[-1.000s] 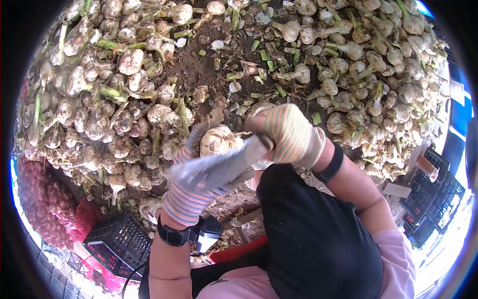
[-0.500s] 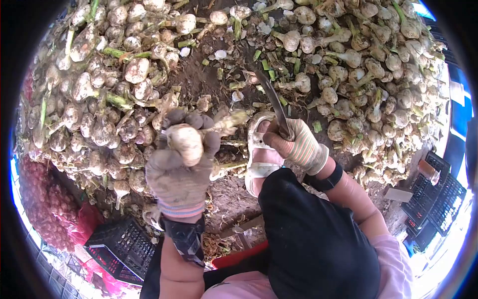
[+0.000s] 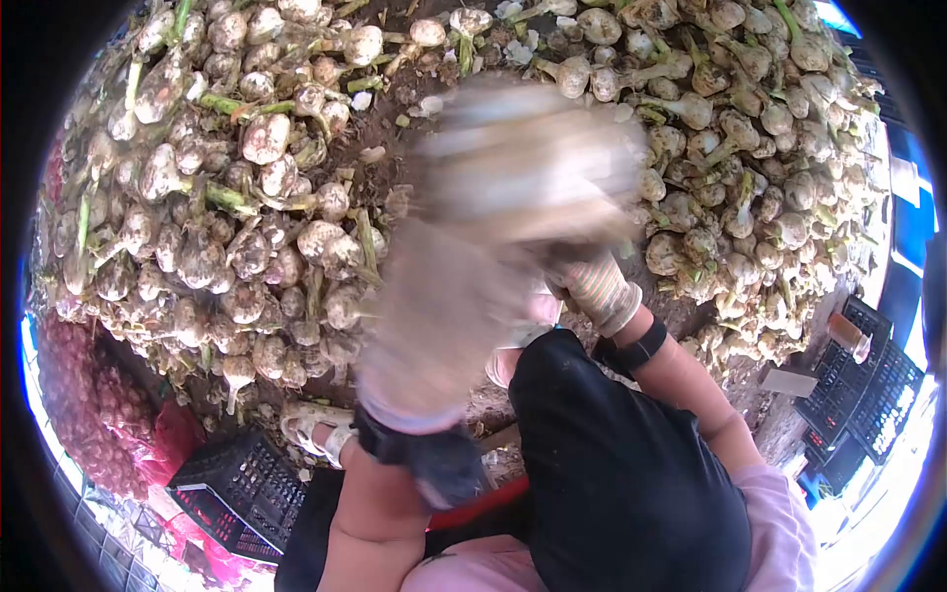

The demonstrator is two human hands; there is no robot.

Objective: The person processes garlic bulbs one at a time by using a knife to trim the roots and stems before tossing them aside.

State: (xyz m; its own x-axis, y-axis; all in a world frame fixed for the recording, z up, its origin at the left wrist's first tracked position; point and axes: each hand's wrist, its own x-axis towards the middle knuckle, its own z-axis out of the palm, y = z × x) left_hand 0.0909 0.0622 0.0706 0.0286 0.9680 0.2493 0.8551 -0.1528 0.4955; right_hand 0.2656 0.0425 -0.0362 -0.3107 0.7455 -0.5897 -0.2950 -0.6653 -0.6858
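Note:
My left hand (image 3: 434, 306), in a dirty knit glove, is raised over the middle and smeared by motion. A large pale blur at its fingers is the garlic bulb (image 3: 523, 158) it carries; its outline cannot be made out. Behind it, my right hand (image 3: 604, 293), in a striped glove, is near my bent knee, its fingers mostly covered. The curved knife it gripped half a second ago is hidden behind my left hand. Soil-marked garlic bulbs (image 3: 266, 138) with cut stems lie heaped at the left, and another garlic heap (image 3: 730, 138) spreads at the right.
A black crate (image 3: 242, 493) stands at lower left beside a red net sack (image 3: 109, 414) of bulbs. More black crates (image 3: 858, 385) are at the right edge. My sandalled foot (image 3: 321, 429) rests near the left heap. Stem scraps and peelings litter the soil.
My left hand has swung up and to the right with the garlic bulb, now covering the knife and much of my right hand. My right hand has barely moved.

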